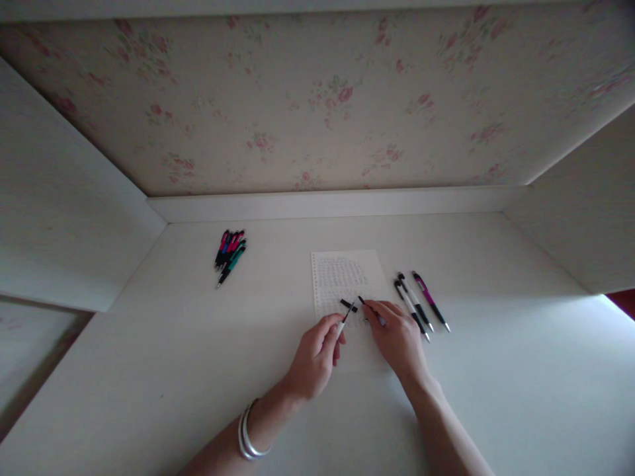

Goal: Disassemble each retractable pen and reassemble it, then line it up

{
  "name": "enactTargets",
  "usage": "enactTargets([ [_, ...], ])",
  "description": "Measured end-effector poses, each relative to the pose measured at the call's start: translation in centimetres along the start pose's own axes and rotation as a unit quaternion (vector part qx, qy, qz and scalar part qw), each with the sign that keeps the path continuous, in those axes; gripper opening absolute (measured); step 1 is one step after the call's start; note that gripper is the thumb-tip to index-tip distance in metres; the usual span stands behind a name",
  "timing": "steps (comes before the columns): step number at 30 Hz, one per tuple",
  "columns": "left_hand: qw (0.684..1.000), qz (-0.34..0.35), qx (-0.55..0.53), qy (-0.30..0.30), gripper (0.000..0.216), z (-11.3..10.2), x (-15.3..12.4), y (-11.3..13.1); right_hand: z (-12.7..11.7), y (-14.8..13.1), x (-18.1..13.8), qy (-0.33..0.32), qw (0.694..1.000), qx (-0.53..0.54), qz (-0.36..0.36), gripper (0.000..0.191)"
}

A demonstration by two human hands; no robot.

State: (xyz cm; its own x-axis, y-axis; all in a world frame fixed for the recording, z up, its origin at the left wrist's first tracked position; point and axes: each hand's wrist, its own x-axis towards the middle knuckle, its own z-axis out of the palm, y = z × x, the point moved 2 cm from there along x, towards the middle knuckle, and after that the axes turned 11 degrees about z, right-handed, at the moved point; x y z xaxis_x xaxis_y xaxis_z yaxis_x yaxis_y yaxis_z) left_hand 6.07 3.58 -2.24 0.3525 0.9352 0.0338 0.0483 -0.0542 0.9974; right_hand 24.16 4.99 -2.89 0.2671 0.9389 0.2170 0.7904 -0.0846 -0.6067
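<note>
- Here's the written sheet [342,271], beneath it all!
- Left hand [315,356] pinches a white pen barrel [340,326].
- Right hand [395,332] grips a slim dark piece [361,299], perhaps a pen part.
- Black tube [345,303] on the sheet, just left of the right fingers, slanting far-left to near-right!

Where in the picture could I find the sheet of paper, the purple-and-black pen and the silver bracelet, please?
Sheet of paper [342,276]: head view, on its handwritten upper part.
Purple-and-black pen [430,300]: head view, mid-barrel.
Silver bracelet [242,433]: head view, on the band's curved outer side.
</note>
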Motion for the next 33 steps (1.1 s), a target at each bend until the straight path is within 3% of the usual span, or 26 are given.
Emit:
enactTargets([
  [3, 1.0, 0.003, 0.006, 0.0, 0.036, 0.0, 0.0, 0.0, -0.3, -0.4, -0.1, 0.011, 0.999, 0.034, 0.016, 0.025],
  [6, 1.0, 0.001, 0.011, -0.002, 0.036, 0.1, 0.0, 0.0, -0.6, -0.8, -0.4, 0.015, 0.988, 0.134, 0.08, 0.025],
  [9, 1.0, -0.001, 0.006, -0.002, 0.036, 0.2, 0.0, -0.1, -0.4, -1.2, -0.8, -0.065, 0.935, 0.306, 0.165, 0.031],
  [11, 1.0, 0.001, 0.009, -0.004, 0.035, 0.2, 0.0, -0.1, -0.2, -1.6, -1.0, -0.129, 0.889, 0.397, 0.19, 0.038],
  [13, 1.0, 0.006, 0.021, -0.007, 0.034, 0.2, 0.0, -0.3, -0.2, -2.0, -1.0, -0.154, 0.859, 0.444, 0.203, 0.042],
  [17, 0.999, 0.02, 0.048, -0.014, 0.034, 0.2, 0.0, -0.6, -0.4, -2.3, -0.8, -0.13, 0.828, 0.495, 0.227, 0.036],
  [20, 0.998, 0.022, 0.057, -0.014, 0.034, 0.2, -0.1, -0.8, -0.5, -1.7, -0.5, -0.078, 0.816, 0.521, 0.239, 0.03],
  [23, 0.999, 0.019, 0.047, -0.005, 0.034, 0.2, -0.1, -0.8, -0.7, -0.7, -0.3, 0.009, 0.827, 0.509, 0.237, 0.025],
  [26, 1.0, 0.006, 0.014, 0.016, 0.035, 0.0, 0.0, -0.6, -0.9, -0.5, -0.3, 0.052, 0.891, 0.403, 0.203, 0.018],
  [29, 0.997, -0.016, -0.039, 0.058, 0.037, -0.2, 0.3, -0.6, -0.4, -1.6, -0.7, 0.004, 0.958, 0.268, 0.103, 0.013],
  [33, 0.988, -0.032, -0.1, 0.111, 0.037, -0.4, 0.5, -0.8, 1.2, -3.4, -1.5, -0.068, 0.987, 0.144, -0.029, 0.022],
])
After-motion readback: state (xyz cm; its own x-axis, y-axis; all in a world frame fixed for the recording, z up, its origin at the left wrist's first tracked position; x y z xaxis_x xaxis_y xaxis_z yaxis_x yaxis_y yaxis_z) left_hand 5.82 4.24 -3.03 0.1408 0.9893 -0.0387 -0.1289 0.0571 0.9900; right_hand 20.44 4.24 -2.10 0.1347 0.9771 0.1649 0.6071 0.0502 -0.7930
